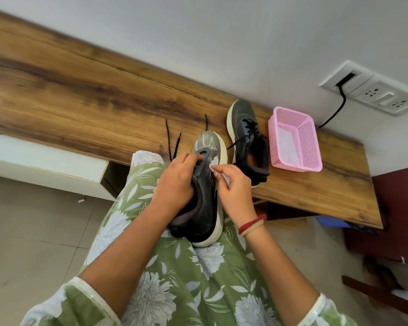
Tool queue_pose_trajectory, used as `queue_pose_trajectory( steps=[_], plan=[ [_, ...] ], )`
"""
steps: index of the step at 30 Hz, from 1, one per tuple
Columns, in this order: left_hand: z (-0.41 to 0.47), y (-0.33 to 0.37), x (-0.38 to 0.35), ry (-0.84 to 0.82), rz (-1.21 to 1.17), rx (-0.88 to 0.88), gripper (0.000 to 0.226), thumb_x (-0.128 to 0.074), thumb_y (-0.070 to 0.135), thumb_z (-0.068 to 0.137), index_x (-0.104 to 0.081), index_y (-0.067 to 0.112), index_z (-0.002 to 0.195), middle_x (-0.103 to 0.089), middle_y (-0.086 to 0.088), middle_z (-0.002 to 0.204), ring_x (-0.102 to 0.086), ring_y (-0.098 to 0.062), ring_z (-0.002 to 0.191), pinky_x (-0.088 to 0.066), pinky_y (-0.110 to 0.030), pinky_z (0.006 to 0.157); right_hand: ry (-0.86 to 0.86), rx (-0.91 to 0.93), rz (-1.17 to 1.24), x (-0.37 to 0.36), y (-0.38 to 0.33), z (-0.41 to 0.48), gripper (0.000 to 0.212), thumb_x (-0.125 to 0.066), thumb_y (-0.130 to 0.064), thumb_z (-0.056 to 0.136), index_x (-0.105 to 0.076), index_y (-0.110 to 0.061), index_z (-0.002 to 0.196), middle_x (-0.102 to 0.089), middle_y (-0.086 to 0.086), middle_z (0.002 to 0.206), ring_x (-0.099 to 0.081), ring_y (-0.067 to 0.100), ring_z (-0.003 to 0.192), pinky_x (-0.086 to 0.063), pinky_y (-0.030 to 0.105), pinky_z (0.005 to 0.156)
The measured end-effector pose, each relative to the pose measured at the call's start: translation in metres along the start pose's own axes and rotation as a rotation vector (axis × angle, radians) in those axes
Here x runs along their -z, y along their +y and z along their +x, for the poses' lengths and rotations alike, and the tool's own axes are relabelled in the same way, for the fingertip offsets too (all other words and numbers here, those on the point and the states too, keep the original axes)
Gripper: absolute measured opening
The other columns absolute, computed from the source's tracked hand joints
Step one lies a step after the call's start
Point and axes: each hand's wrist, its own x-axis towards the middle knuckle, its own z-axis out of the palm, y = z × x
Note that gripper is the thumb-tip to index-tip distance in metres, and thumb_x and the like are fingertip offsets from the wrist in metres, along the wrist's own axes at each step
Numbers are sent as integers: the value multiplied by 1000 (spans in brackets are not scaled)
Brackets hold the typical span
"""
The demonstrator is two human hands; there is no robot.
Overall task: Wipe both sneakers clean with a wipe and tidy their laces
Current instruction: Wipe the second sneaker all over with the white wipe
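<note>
The long wooden bench (80,90) runs across in front of you, its left end cut off by the frame. On your lap rests the first sneaker (207,208), toe towards the bench, much of its upper hidden behind your hands. The second sneaker (245,137) lies on the bench just beside a pink basket (295,140); what is in the basket is hard to make out. Your left hand (177,182) curls over the first sneaker's tongue, gripping it. Your right hand (233,191) pinches a small white wipe (226,179) against that shoe's right side, and your fingers hide most of the wipe. Loose black laces (173,143) trail onto the bench beyond your left hand.
</note>
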Motion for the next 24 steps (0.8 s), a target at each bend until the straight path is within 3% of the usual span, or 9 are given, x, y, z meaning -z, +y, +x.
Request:
queue_pose_trajectory(
  steps=[3,5,7,9,11,13,16,20,24],
  plan=[
    [0,2,-3,35,73,73,59,-63,-2,80,-43,16,133,-46,-7,115,-52,-27,101,-44,-32,76,-85,38,77,7,-7,-15,18,-57,-5,87,-71,-12,95,-68,-4,93,-61,7,91,-47,20,85],
    [-1,1,-6,19,132,81,75,-65,-3,77,-35,20,141,-41,-11,127,-52,-29,101,-45,-34,76,-186,6,135,21,-10,-11,16,-59,-9,89,-72,-17,95,-68,-8,93,-61,1,91,-47,17,84],
    [0,2,-5,-52,188,106,73,-60,0,82,-33,23,145,-44,-14,137,-57,-31,101,-46,-36,78,-170,-11,123,30,-10,3,18,-59,-11,90,-70,-22,99,-67,-9,93,-58,-5,88,-44,10,79],
    [2,2,-5,-124,233,114,69,-53,3,86,-31,24,148,-57,-11,127,-59,-32,100,-44,-37,78,-37,11,52,28,-5,22,20,-58,-9,90,-70,-19,102,-67,-6,95,-57,-6,87,-43,9,79],
    [2,2,-5,-132,239,115,68,-51,4,87,-29,23,148,-61,-11,120,-59,-32,99,-44,-37,78,-38,41,-68,15,0,35,19,-57,-11,91,-71,-14,104,-68,0,98,-59,7,92,-48,25,86],
    [2,3,-5,-119,200,109,66,-50,2,87,-30,20,148,-62,-12,120,-60,-33,100,-44,-39,79,-78,73,-170,-1,8,33,19,-56,-11,91,-70,-11,104,-68,5,96,-60,21,90,-49,37,83],
    [0,1,-3,-108,150,93,63,-49,1,89,-32,16,148,-62,-15,120,-60,-35,101,-46,-41,82,-46,90,-129,-7,13,19,20,-57,-7,89,-70,-10,104,-68,5,95,-59,21,88,-49,34,82],
    [-2,2,1,-65,52,66,58,-54,2,88,-39,15,143,-67,-18,103,-63,-37,90,-49,-44,75,-114,114,70,3,10,-7,22,-57,-5,88,-71,-12,104,-68,-4,98,-59,12,94,-45,22,86],
    [-5,9,3,-74,-11,77,61,-55,1,87,-39,19,143,-67,-18,96,-63,-36,84,-50,-47,72,-258,88,251,29,17,-17,18,-58,-15,89,-70,-25,98,-68,-9,99,-61,8,98,-48,27,88]
  ],
)
